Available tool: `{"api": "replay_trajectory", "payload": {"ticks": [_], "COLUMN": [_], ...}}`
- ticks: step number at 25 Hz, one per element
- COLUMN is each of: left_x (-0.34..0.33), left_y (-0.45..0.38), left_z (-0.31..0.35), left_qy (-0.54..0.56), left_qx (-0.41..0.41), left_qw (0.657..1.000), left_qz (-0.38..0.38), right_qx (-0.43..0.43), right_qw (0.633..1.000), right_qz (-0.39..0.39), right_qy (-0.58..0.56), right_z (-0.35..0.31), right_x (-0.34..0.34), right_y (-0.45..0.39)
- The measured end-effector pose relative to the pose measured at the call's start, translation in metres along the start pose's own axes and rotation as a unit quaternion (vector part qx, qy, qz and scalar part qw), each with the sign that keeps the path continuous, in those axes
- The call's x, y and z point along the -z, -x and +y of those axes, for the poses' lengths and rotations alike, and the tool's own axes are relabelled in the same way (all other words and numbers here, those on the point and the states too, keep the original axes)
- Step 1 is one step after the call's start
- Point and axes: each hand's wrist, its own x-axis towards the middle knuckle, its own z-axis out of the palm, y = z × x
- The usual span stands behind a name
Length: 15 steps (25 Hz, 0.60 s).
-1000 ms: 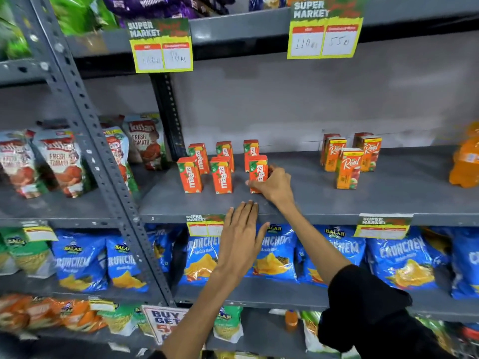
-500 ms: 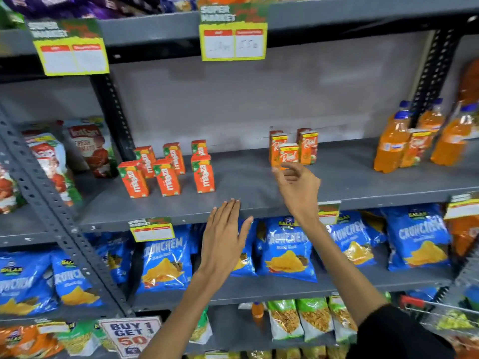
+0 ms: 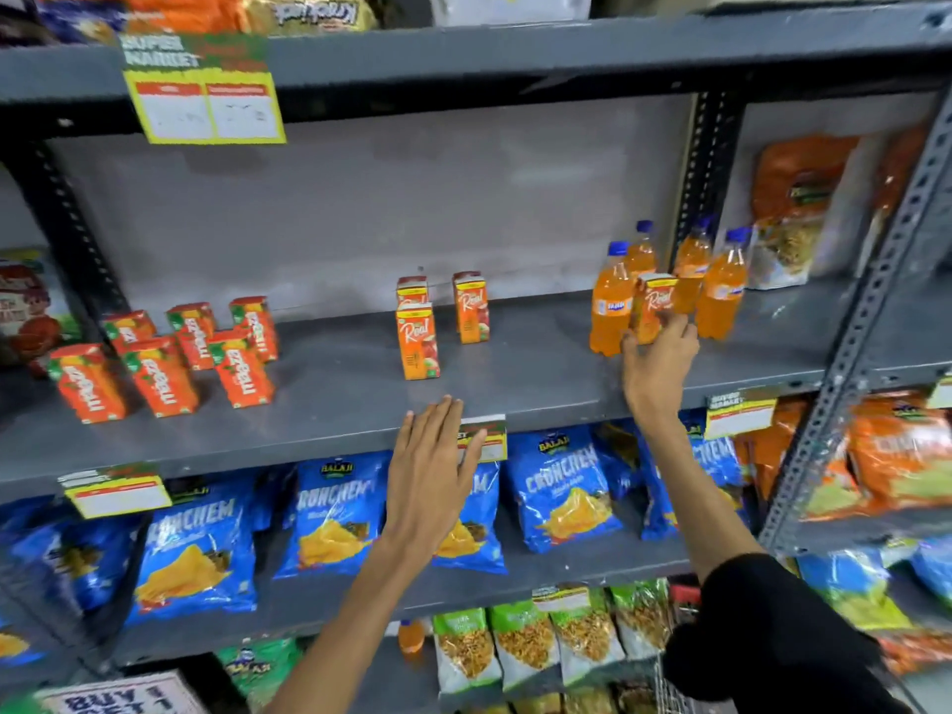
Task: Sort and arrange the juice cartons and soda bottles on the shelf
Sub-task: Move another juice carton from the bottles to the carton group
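The right hand [image 3: 657, 360] is clamped on a Real juice carton [image 3: 653, 306] among the soda bottles [image 3: 610, 311] near the shelf's [image 3: 515, 394] right end. The left hand [image 3: 430, 474] hovers flat and spread at the front edge, holding nothing. The carton is likely light with stiff but crushable walls; gripping its opposite side faces low down should suit.

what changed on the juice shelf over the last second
The right hand let go of the front Maaza carton, moved right past the Real cartons and now grips the stray Real carton among the orange soda bottles. The left hand stayed open at the shelf edge; the cartons stayed put.
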Motion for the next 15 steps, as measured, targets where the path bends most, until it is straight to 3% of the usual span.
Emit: {"api": "replay_trajectory", "payload": {"ticks": [3,8,15], "left_x": [-0.008,-0.016,-0.023], "left_y": [-0.004,-0.013,-0.016], "left_z": [0.004,0.007,0.005], "left_qy": [-0.022,-0.054,-0.059], "left_qx": [0.000,0.009,0.014], "left_qw": [1.000,0.998,0.998], "left_qz": [-0.002,-0.020,-0.004], "right_qx": [-0.041,-0.060,-0.078], "right_qw": [0.997,0.993,0.993], "right_qz": [-0.046,-0.096,-0.052], "right_qy": [0.037,-0.005,-0.075], "right_z": [0.014,0.025,0.030], "right_x": [-0.001,-0.013,-0.009], "right_y": [-0.028,-0.062,-0.057]}}
